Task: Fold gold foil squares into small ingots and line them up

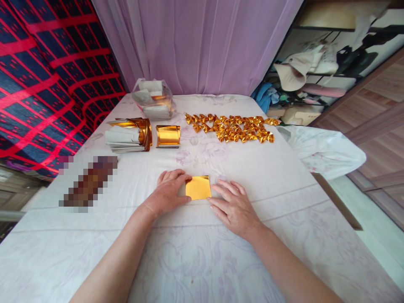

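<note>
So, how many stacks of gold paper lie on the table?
2: a big stack at far left and a small stack just right of it. The bag behind may hide more.

Gold foil square [198, 187]: shiny, flat on white cloth, near table's front edge.

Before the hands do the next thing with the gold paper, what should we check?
1. Gold paper lies flat on the tablecloth: ok.
2. Left hand holds its left edge: ok.
3. Right hand rests flat beside its right corner: ok.
4. Paper is a single sheet: cannot tell.
5. Folded gold pieces sit well away from the hands: ok.
6. Spare gold sheets are within easy reach: cannot tell.
</note>
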`<control>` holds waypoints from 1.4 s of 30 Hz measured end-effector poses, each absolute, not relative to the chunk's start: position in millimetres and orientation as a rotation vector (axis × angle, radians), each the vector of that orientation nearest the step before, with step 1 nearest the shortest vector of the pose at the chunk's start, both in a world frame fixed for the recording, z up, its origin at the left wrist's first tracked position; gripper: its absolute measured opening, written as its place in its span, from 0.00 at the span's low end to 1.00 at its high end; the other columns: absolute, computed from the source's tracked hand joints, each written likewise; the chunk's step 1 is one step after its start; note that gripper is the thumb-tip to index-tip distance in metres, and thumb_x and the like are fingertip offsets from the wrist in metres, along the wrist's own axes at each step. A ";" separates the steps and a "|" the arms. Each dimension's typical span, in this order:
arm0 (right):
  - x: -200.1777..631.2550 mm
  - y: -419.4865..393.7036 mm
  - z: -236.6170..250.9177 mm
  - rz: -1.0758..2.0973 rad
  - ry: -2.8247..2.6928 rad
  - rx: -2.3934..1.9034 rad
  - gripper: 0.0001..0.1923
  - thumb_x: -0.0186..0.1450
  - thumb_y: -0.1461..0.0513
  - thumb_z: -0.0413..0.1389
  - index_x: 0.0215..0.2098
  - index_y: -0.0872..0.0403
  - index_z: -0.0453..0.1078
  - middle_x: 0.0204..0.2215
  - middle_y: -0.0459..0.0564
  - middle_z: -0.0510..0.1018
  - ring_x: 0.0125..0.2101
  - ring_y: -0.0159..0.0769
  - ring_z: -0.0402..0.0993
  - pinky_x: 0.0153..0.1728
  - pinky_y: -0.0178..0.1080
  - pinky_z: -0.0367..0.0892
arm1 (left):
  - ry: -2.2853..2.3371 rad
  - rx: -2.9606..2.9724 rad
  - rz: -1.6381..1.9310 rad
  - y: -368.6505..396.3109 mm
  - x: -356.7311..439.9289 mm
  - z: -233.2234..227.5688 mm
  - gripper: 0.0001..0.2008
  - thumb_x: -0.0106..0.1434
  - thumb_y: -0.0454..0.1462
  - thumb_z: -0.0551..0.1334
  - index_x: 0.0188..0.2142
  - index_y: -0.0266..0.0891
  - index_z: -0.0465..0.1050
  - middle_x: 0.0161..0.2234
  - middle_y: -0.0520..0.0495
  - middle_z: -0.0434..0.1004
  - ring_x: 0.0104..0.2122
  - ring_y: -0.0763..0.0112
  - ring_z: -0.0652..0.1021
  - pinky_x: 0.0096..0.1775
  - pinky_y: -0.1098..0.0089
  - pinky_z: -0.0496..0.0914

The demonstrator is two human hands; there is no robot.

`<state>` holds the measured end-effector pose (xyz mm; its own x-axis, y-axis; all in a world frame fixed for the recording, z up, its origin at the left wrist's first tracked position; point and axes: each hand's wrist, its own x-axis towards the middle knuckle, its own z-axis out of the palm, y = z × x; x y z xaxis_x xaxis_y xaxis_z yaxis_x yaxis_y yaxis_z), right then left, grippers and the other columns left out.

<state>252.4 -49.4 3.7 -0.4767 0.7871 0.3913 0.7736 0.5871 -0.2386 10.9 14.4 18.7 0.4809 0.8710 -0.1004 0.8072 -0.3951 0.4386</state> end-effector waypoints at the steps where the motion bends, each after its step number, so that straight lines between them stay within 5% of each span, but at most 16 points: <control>1: 250.5 -49.8 3.7 0.037 -2.357 -1.241 0.09 0.67 0.59 0.54 0.41 0.48 0.77 0.51 0.50 0.75 0.58 0.44 0.61 0.59 0.52 0.51 | 1.406 2.299 0.203 14.1 11.4 19.1 0.28 0.54 0.42 0.65 0.55 0.46 0.66 0.58 0.46 0.63 0.59 0.55 0.63 0.62 0.50 0.49; 9: 227.0 -52.0 4.6 0.113 -2.481 -1.275 0.19 0.64 0.53 0.59 0.53 0.45 0.71 0.63 0.57 0.61 0.64 0.50 0.49 0.60 0.60 0.48 | 1.423 2.313 0.232 13.2 12.0 16.2 0.28 0.54 0.42 0.66 0.55 0.46 0.67 0.58 0.45 0.63 0.58 0.52 0.63 0.61 0.48 0.51; 20: 249.3 -49.9 4.1 -0.011 -2.329 -1.281 0.09 0.67 0.58 0.55 0.37 0.45 0.78 0.55 0.49 0.73 0.60 0.48 0.59 0.60 0.56 0.49 | 1.381 2.317 0.224 15.5 9.5 17.2 0.27 0.54 0.41 0.65 0.55 0.47 0.66 0.58 0.46 0.63 0.59 0.56 0.63 0.62 0.50 0.49; 34: 248.3 -42.9 -5.5 -0.053 -2.268 -1.092 0.09 0.67 0.63 0.53 0.35 0.50 0.77 0.42 0.47 0.80 0.48 0.39 0.70 0.51 0.45 0.60 | 1.302 2.266 0.083 22.2 0.3 24.6 0.31 0.54 0.37 0.62 0.58 0.48 0.64 0.64 0.43 0.56 0.64 0.55 0.57 0.64 0.51 0.44; 42: 246.8 -41.0 -12.9 -0.149 -2.300 -1.069 0.08 0.65 0.63 0.54 0.36 0.51 0.77 0.38 0.48 0.82 0.42 0.37 0.73 0.45 0.42 0.62 | 1.332 2.335 0.417 23.6 -5.3 10.8 0.24 0.52 0.33 0.62 0.50 0.46 0.74 0.59 0.46 0.67 0.59 0.59 0.68 0.60 0.58 0.59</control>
<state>246.8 -41.0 -12.9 -0.5016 0.6617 0.5573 0.7282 0.6707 -0.1410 -5.3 23.6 10.8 0.4966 0.8665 0.0511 0.7411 -0.4540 0.4947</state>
